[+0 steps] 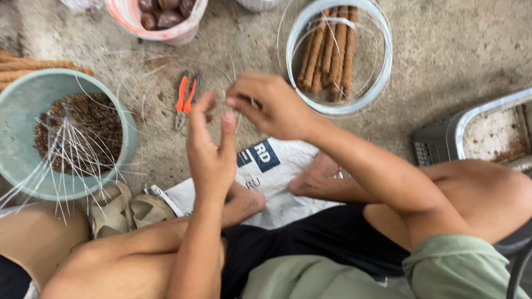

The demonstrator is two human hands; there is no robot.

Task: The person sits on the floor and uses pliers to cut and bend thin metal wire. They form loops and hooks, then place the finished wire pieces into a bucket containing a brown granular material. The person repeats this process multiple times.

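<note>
- Hands were raised over the rough concrete floor (443, 50); the left hand (209, 149) was half open, thumb and fingers pointing up, and whether it held something I cannot tell.
- The right hand (271, 105) pinched a thin, pale wire (235, 66) between thumb and fingers.
- Orange-handled pliers (185, 98) lay on the floor just beside the left hand.
- A round wire coil (382, 66) ringed brown, fibrous sticks (330, 50).
- A green plastic basin (130, 138) held brown fibre and cut wires.
</note>
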